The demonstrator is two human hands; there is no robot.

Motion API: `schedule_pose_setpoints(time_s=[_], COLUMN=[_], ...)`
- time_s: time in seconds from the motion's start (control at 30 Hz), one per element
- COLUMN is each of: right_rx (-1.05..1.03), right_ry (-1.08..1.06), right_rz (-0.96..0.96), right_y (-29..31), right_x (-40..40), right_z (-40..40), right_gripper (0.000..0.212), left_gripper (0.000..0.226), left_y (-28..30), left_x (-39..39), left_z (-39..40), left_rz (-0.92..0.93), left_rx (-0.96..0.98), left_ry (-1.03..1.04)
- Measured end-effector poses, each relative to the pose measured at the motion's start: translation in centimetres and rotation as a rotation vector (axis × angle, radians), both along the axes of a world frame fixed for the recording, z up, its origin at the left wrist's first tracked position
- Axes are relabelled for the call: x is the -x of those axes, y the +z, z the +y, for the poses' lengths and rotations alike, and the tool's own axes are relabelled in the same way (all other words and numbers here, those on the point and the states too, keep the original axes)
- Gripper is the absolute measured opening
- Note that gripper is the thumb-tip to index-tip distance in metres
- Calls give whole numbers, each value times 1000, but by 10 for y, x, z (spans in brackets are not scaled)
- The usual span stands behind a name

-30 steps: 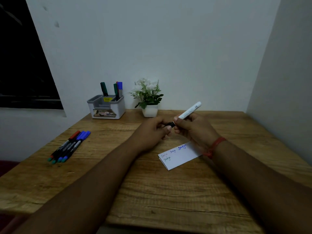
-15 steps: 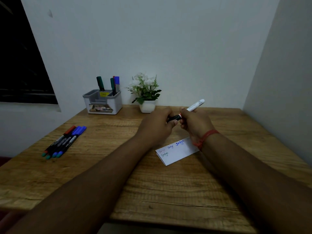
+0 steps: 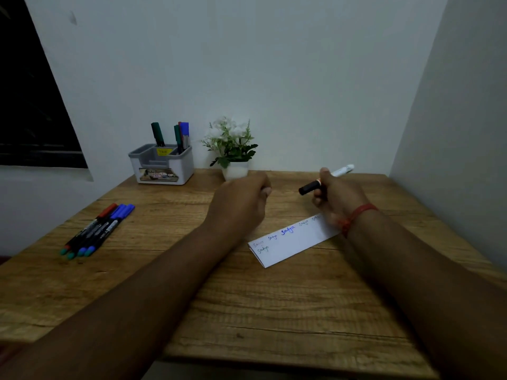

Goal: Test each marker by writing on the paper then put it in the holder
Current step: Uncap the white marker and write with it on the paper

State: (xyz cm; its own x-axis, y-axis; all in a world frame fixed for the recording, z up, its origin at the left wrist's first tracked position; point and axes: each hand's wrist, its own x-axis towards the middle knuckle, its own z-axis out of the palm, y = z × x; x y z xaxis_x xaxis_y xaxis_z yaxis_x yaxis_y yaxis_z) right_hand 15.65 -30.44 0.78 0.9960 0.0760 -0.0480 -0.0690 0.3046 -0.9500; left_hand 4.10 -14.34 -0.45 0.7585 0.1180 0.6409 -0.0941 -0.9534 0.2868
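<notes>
The right hand [image 3: 333, 200] holds a white marker [image 3: 326, 179] above the far end of the paper [image 3: 295, 238], its dark end pointing left, while the left hand [image 3: 241, 204] hovers just beside it with fingers curled; whether that grip holds a cap, I cannot tell. To test well, tilt the tip down onto a blank patch near the written words, press lightly, then recap firmly before reaching far left to the holder [image 3: 162, 165].

head view | looks forward and down | near, over wooden table [image 3: 274, 311]
</notes>
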Motion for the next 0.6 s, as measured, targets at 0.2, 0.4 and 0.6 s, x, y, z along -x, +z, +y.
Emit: schedule_pose_setpoints(time_s=[0.2, 0.4, 0.6], right_rx=[163, 86, 104], right_ry=[259, 202, 86], right_rz=[-154, -80, -37], right_y=[-8, -10, -20], right_x=[27, 19, 0], right_z=[35, 40, 46], right_gripper=[28, 24, 29], left_gripper=[16, 15, 11], left_y=[-2, 1, 7], left_x=[-2, -11, -18], left_z=[-11, -17, -29], left_rz=[96, 57, 86], left_rx=[26, -105, -297], left_ry=[-61, 55, 86])
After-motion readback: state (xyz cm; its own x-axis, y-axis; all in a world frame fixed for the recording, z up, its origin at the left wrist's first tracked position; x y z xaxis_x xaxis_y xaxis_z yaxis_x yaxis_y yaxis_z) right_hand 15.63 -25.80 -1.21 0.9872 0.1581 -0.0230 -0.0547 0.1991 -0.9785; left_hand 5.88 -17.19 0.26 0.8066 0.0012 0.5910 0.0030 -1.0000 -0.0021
